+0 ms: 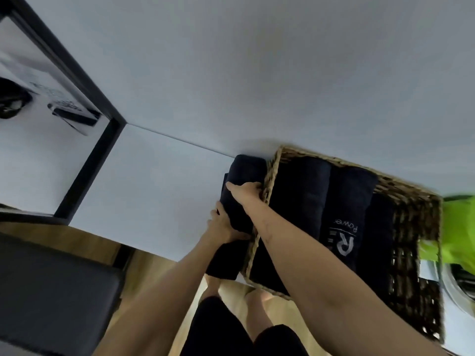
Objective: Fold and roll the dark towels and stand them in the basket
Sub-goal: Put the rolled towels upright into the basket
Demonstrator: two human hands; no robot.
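Head view: both hands clasp a rolled dark fabric towel [244, 191] on the white table [159, 181], touching the woven wicker basket [411, 222] wall. Left hand [221, 224] grips its near part, right hand [246, 195] farther along. Its length runs away from the person; the basket lies rightward.

Both hands, left [223, 224] and right [246, 192], grip a rolled dark towel [243, 186] (just outside the wicker basket [411, 219])

Green cloth [460, 232] blurred, edge-cropped
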